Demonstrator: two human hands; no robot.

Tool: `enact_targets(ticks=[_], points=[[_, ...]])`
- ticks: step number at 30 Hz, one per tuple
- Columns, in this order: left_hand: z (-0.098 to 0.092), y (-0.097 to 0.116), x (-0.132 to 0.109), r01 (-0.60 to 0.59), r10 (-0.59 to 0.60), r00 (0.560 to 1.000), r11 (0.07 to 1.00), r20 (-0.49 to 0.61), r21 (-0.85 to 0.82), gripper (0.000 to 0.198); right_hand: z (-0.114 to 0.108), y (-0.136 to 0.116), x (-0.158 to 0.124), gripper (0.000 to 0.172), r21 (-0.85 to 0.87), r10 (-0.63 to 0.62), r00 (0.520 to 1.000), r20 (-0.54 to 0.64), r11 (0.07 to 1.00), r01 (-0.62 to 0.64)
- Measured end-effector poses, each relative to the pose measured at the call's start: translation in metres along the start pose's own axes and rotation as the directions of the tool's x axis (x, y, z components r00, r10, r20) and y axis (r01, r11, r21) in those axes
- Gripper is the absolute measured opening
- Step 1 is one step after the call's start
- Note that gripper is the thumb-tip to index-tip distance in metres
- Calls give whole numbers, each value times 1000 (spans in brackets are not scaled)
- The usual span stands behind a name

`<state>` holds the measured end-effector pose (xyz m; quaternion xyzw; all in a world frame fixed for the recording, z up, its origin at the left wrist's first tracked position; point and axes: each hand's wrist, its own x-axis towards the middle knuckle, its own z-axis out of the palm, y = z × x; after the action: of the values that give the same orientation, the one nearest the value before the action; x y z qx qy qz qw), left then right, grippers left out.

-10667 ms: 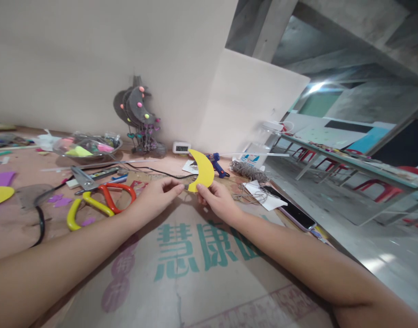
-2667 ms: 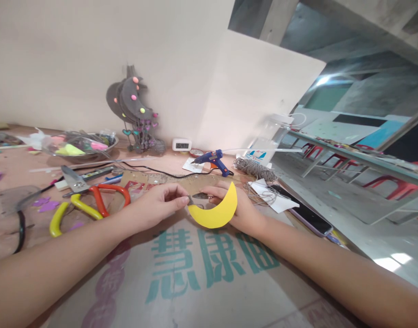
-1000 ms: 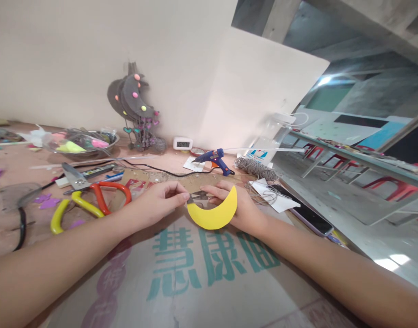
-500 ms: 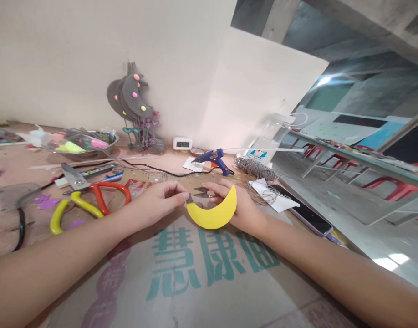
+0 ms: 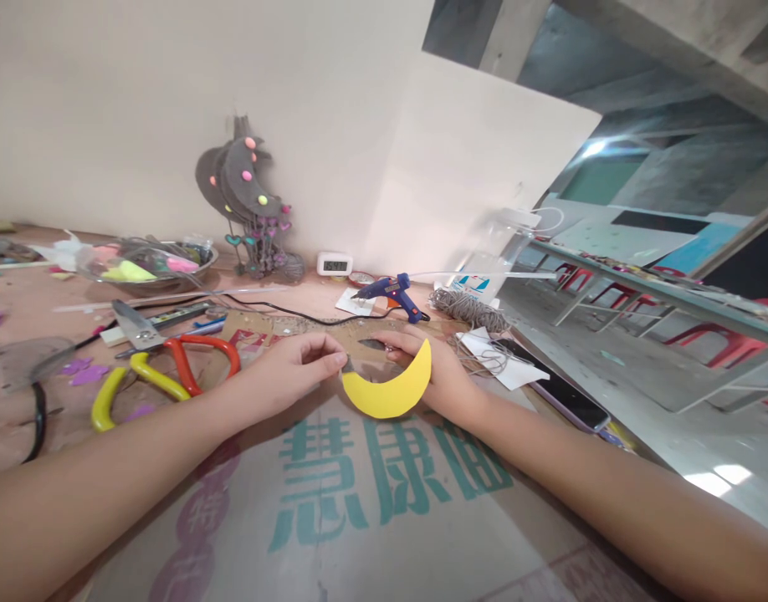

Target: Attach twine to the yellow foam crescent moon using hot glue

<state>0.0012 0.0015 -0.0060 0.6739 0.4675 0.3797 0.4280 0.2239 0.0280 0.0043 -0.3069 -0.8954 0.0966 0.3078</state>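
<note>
A yellow crescent (image 5: 385, 396) is held up over the printed cardboard (image 5: 384, 535), its left tip dark grey. My left hand (image 5: 309, 368) pinches that grey tip between thumb and fingers. My right hand (image 5: 437, 368) is closed on small scissors, whose pointed metal blades (image 5: 372, 344) stick out leftward above the crescent and look closed together. The scissors' handles are hidden in the hand. The crescent's right end overlaps my right hand.
Beyond my hands lie a blue glue gun (image 5: 393, 293), a white timer (image 5: 334, 264) and grey yarn (image 5: 468, 309). Orange-handled scissors (image 5: 205, 341) and yellow handles (image 5: 108, 397) lie left; a phone (image 5: 572, 393) lies right. Grey crescent ornaments (image 5: 243, 180) hang on the wall.
The small scissors' blades, parted before, now look closed together. The crescent's right tip has shifted slightly left. My left hand keeps its pinch.
</note>
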Motion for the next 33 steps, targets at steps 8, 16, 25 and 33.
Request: enact_targets(ticks=[8, 16, 25, 33], points=[[-2, 1, 0, -8, 8, 1000, 1000, 19, 0, 30, -3, -2, -1, 30, -50, 14, 999, 39, 999, -12], [1, 0, 0, -8, 8, 1000, 1000, -2, -30, 29, 6, 11, 0, 34, -32, 31, 999, -20, 999, -32], [-1, 2, 1, 2, -3, 1000, 994, -14, -109, 25, -2, 5, 5, 25, 42, 70, 989, -131, 997, -65], [-1, 0, 2, -4, 4, 1000, 992, 2, -124, 25, 0, 5, 5, 22, 56, 90, 990, -112, 995, -84]])
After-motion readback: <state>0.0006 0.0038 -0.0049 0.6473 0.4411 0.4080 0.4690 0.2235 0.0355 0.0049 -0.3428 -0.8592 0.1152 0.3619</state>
